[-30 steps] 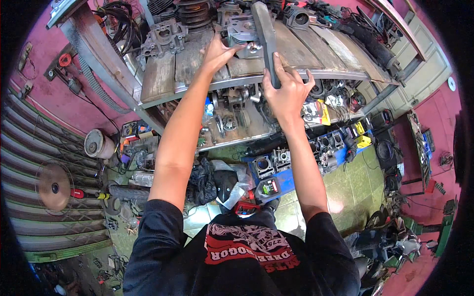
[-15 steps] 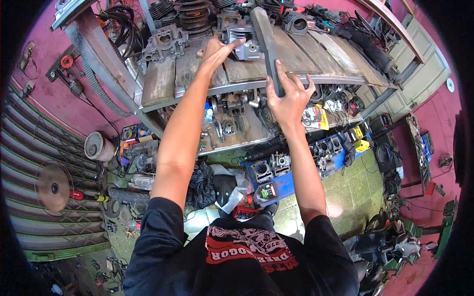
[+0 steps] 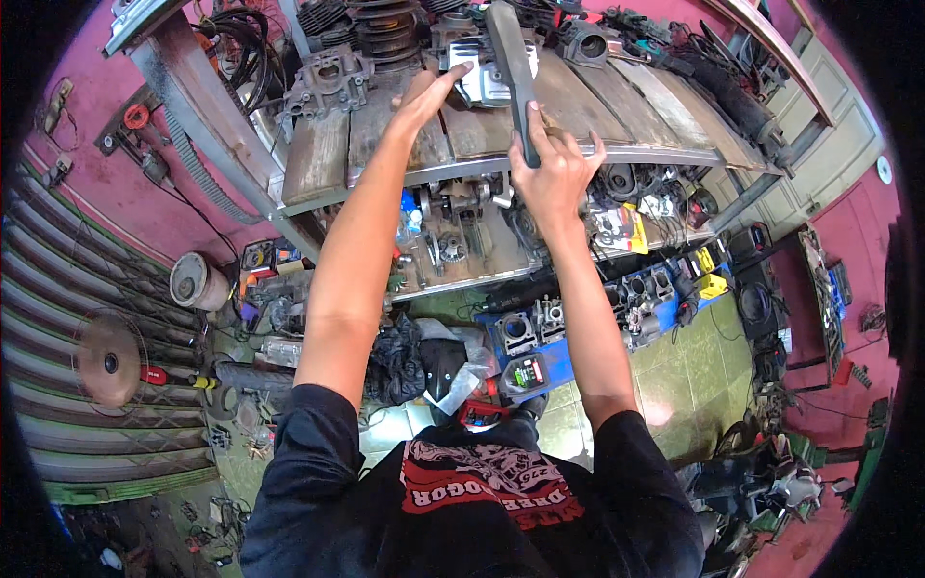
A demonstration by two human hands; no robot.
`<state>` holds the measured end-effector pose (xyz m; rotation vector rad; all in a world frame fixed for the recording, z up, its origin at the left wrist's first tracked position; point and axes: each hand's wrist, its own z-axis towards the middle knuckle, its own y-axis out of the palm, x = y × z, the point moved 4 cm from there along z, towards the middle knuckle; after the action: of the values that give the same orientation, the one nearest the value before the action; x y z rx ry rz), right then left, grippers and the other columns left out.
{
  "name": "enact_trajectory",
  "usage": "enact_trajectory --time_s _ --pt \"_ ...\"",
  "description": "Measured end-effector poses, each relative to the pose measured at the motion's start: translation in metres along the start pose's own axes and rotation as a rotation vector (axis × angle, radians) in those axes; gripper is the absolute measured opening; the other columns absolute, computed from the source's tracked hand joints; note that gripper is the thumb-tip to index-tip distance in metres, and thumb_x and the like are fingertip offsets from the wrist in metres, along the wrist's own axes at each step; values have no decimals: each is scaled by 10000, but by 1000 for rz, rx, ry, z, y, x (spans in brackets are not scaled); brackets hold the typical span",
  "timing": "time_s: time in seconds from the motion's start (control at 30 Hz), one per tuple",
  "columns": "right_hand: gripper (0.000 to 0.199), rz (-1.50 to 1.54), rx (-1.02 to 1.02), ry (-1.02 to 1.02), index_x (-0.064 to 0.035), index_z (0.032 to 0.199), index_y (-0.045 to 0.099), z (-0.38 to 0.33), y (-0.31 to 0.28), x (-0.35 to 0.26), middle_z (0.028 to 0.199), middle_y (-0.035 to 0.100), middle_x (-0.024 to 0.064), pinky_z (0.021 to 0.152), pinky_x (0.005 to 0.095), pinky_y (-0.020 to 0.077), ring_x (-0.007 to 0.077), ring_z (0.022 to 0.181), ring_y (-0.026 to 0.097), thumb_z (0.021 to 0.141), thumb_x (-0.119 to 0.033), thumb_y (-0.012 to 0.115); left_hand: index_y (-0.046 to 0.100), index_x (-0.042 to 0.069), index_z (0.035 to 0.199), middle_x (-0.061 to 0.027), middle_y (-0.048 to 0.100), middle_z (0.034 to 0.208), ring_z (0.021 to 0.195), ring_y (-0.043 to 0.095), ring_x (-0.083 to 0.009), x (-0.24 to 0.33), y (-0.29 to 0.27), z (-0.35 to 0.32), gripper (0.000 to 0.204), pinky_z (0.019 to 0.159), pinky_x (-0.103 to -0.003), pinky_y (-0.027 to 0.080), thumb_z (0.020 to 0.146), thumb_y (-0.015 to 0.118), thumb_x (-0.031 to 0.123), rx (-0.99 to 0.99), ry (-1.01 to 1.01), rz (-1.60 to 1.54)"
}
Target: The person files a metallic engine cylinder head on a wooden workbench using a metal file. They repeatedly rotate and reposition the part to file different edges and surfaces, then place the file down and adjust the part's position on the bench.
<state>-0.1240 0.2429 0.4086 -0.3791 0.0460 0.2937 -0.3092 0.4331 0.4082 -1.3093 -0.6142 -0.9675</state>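
My left hand [image 3: 421,99] grips the left side of a silver finned engine cylinder part [image 3: 482,89] on the wooden bench top, its thumb pressed on the upper edge. In my right hand [image 3: 554,164] is a long grey brush-shaped tool [image 3: 513,63], broad at its far end and narrow at the handle. My fingers close around the handle over the bench's front edge. The tool's broad end lies across the right part of the silver piece, hiding some of it; its underside does not show.
A grey engine casing [image 3: 328,82] stands left on the bench, beside a rusty finned cylinder [image 3: 383,34]. Another metal housing [image 3: 584,43] sits right. Gears and parts fill the lower shelf [image 3: 462,273]. A blue tray [image 3: 568,356] holds several engine parts on the tiled floor.
The silver part has turned, and more of its bright finned face shows. My right hand and the grey tool have shifted slightly left and away from me. My left hand stays on the part.
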Motion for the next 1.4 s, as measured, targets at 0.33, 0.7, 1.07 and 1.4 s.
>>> enact_trajectory --time_s 0.33,0.7,1.07,1.4 --pt "591 14 -15 -18 -162 1384 642 -12 7 -3 675 659 41 1060 605 308 212 849 677 813 -243 775 726 164 1270 -148 721 1245 1298 568 -340 7 2 -20 789 1156 -601 133 801 589 783 96 6 17" --pt "563 -11 1 -79 -143 1366 661 -11 -11 -9 821 722 16 1057 527 320 165 920 683 823 -218 789 763 95 1113 -124 735 992 1020 630 -243 8 21 -21 709 1055 -437 281 835 626 732 224 204 -39" --pt "597 15 34 -65 -154 1366 663 -36 -13 9 729 639 30 1014 564 342 189 879 655 790 -228 801 726 44 985 -151 702 964 1003 611 -260 22 27 -27 698 978 -451 277 828 633 718 289 332 -20" --pt "567 -5 -10 -61 -150 1352 671 -43 -5 10 702 637 22 1006 553 337 189 866 645 807 -243 797 754 40 1140 -146 754 943 982 657 -281 17 24 -24 752 1053 -431 341 862 615 724 286 248 -172"
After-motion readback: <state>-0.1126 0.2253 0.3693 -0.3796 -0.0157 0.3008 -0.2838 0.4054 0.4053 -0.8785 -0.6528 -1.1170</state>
